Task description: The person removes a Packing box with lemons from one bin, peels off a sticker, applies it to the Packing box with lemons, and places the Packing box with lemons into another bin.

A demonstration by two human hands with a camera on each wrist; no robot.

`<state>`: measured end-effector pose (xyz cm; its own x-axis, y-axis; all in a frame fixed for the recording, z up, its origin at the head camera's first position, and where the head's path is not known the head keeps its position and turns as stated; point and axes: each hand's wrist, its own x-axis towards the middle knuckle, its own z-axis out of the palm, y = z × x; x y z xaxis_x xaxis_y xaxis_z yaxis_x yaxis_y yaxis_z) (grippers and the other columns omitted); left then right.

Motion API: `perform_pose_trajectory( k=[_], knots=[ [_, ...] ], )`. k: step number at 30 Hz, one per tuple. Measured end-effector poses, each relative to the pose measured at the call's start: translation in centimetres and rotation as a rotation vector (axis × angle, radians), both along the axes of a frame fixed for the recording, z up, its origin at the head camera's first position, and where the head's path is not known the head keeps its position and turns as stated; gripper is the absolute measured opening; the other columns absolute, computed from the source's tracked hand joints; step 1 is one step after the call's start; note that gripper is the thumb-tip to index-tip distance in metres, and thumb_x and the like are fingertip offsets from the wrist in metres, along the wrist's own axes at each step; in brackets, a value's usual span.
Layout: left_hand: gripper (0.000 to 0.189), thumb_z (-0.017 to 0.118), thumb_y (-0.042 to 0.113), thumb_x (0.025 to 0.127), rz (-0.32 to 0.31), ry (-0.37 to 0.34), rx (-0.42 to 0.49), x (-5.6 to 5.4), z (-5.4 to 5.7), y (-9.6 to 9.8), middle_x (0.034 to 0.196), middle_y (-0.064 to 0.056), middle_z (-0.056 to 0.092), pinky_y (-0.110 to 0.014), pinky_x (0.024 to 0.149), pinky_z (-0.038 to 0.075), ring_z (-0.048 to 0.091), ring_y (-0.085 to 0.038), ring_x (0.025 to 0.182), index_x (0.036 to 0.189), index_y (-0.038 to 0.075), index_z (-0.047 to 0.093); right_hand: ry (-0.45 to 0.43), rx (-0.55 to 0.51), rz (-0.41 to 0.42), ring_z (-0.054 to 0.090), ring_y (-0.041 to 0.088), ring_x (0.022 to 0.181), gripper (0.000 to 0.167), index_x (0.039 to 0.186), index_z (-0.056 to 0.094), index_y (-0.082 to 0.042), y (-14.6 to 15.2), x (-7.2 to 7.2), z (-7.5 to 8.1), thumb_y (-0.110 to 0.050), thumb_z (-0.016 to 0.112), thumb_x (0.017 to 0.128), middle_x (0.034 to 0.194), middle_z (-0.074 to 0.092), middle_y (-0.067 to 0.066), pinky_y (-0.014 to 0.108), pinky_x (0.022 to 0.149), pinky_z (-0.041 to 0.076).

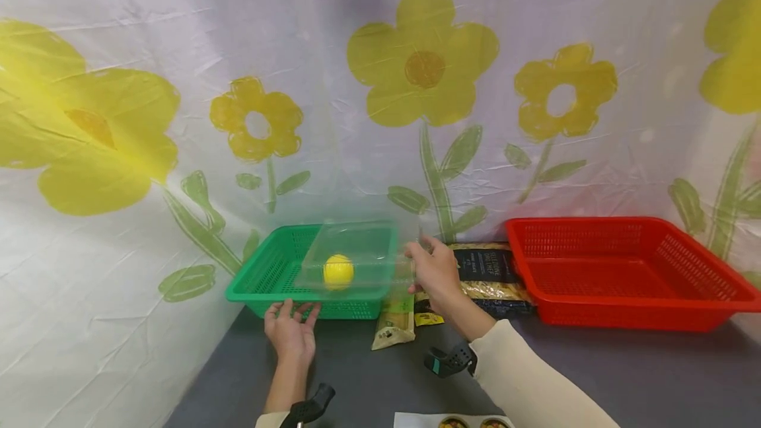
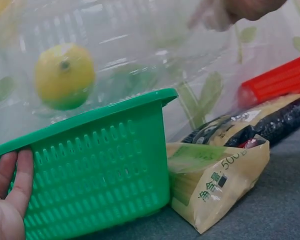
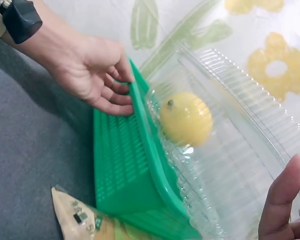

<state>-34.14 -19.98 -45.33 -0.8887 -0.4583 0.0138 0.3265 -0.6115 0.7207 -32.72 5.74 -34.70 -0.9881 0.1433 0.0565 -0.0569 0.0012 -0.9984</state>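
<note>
My right hand (image 1: 436, 273) grips the right end of a clear plastic container (image 1: 371, 243), which is tilted over the green basket (image 1: 351, 311). A yellow lemon (image 3: 186, 119) shows through the clear plastic, above the basket's rim in the left wrist view, and appears to lie inside the container. At the basket's front, my left hand (image 1: 291, 335) holds the rim, its fingers bent under the edge and against the outer wall, as the right wrist view shows. Only the thumb and part of the right hand (image 3: 285, 200) appear in the right wrist view.
Right of the green basket lies a beige packet (image 2: 217, 185), with a black and gold bag (image 1: 487, 269) behind it. A red basket (image 1: 630, 314) stands farther right. A white tray with round items (image 1: 452, 422) sits at the near table edge. A flower-printed cloth (image 1: 357, 170) hangs behind.
</note>
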Motion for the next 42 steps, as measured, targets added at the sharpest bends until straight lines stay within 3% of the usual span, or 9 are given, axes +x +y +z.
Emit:
perform_pose_trajectory(
  k=[6,17,21,23,26,28,32,38,42],
  knots=[
    [0.016,0.041,0.020,0.110,-0.015,0.002,0.016,-0.1,0.2,-0.1,0.108,-0.009,0.042,-0.040,0.090,0.058,0.059,-0.020,0.084,0.107,0.013,0.027,0.011,-0.035,0.012,0.027,0.010,0.039,0.064,0.155,0.040,-0.010,2.3,1.0,-0.5,-0.017,0.057,0.093,0.145,0.051,0.021,0.032,0.046,0.052],
    [0.016,0.041,0.020,0.110,-0.035,0.019,0.021,0.3,0.2,0.0,0.109,-0.008,0.042,-0.040,0.092,0.057,0.060,-0.020,0.084,0.107,0.012,0.027,0.006,-0.044,-0.009,0.028,0.011,0.041,0.059,0.154,0.040,-0.007,5.8,3.9,-1.3,-0.013,0.050,0.096,0.137,0.057,0.021,0.030,0.044,0.050],
    [0.016,0.040,0.019,0.110,-0.038,0.021,0.024,0.4,0.4,0.0,0.108,-0.007,0.041,-0.041,0.094,0.056,0.060,-0.020,0.085,0.106,0.013,0.027,-0.003,-0.056,-0.020,0.028,0.010,0.042,0.057,0.153,0.042,-0.006,6.8,4.9,-1.9,-0.011,0.049,0.097,0.119,0.060,0.017,0.029,0.043,0.050],
    [0.015,0.040,0.018,0.110,-0.041,0.021,0.029,0.4,0.4,0.0,0.108,-0.007,0.041,-0.041,0.094,0.056,0.060,-0.020,0.085,0.107,0.012,0.026,-0.015,-0.070,-0.030,0.027,0.010,0.043,0.057,0.152,0.044,-0.007,7.4,5.5,-2.1,-0.010,0.050,0.096,0.098,0.060,0.012,0.029,0.043,0.051],
    [0.015,0.040,0.018,0.110,-0.046,0.017,0.041,0.4,0.4,0.0,0.109,-0.007,0.040,-0.041,0.094,0.056,0.059,-0.019,0.084,0.107,0.012,0.026,-0.022,-0.092,-0.041,0.027,0.010,0.042,0.055,0.150,0.046,-0.008,8.2,6.2,-2.5,-0.009,0.051,0.096,0.073,0.052,0.000,0.029,0.043,0.050],
    [0.014,0.039,0.017,0.110,-0.053,0.017,0.045,0.5,0.4,0.1,0.110,-0.008,0.039,-0.041,0.094,0.056,0.059,-0.019,0.084,0.108,0.012,0.026,-0.020,-0.106,-0.044,0.028,0.010,0.042,0.054,0.149,0.047,-0.007,8.9,6.7,-2.7,-0.008,0.052,0.096,0.065,0.046,-0.001,0.028,0.042,0.050],
    [0.015,0.040,0.017,0.110,-0.057,0.020,0.055,0.4,0.3,0.3,0.109,-0.008,0.039,-0.041,0.094,0.056,0.059,-0.019,0.085,0.107,0.013,0.026,-0.008,-0.105,-0.044,0.029,0.009,0.042,0.052,0.149,0.045,-0.004,10.5,7.7,-3.1,-0.008,0.049,0.098,0.080,0.057,0.002,0.026,0.041,0.048],
    [0.016,0.041,0.018,0.110,-0.065,0.023,0.063,0.4,0.4,0.3,0.110,-0.009,0.038,-0.043,0.096,0.055,0.059,-0.021,0.085,0.106,0.012,0.026,-0.037,-0.071,-0.082,0.029,0.009,0.044,0.051,0.148,0.046,-0.005,12.4,9.1,-3.7,-0.007,0.049,0.097,0.074,0.047,0.001,0.026,0.040,0.048],
    [0.016,0.042,0.018,0.109,-0.059,0.007,0.076,0.5,0.5,0.1,0.110,-0.009,0.037,-0.043,0.095,0.055,0.059,-0.023,0.086,0.106,0.012,0.028,-0.060,-0.059,-0.098,0.031,0.009,0.042,0.051,0.147,0.046,-0.004,13.2,9.8,-4.6,-0.005,0.047,0.096,0.086,0.055,0.005,0.026,0.039,0.047]
  ],
)
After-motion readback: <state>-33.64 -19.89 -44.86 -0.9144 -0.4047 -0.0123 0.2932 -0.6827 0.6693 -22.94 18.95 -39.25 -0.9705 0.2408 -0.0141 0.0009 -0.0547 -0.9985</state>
